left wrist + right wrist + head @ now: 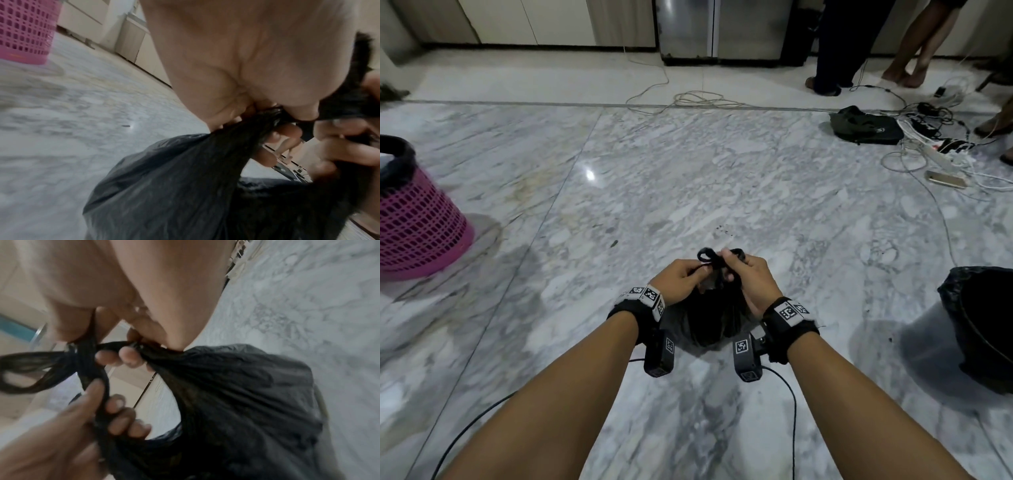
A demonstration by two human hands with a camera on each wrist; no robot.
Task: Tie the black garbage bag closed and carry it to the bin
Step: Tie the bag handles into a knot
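The black garbage bag (709, 318) hangs just above the marble floor between my wrists. Its two twisted handles cross at the top. My left hand (700, 270) grips one handle, seen close in the left wrist view as the left hand (257, 105) pinching a gathered strand of the bag (174, 186). My right hand (732, 265) grips the other handle. In the right wrist view the right hand (127, 353) pinches the bag (236, 394) at its neck, and a handle loop (24, 373) sticks out to the left.
A pink mesh basket (417, 219) with a black liner stands on the floor at the left. A black-lined bin (983, 325) stands at the right. Cables, a power strip (948, 156) and a dark bag (866, 125) lie far right. People's legs (914, 44) stand by the far cabinets.
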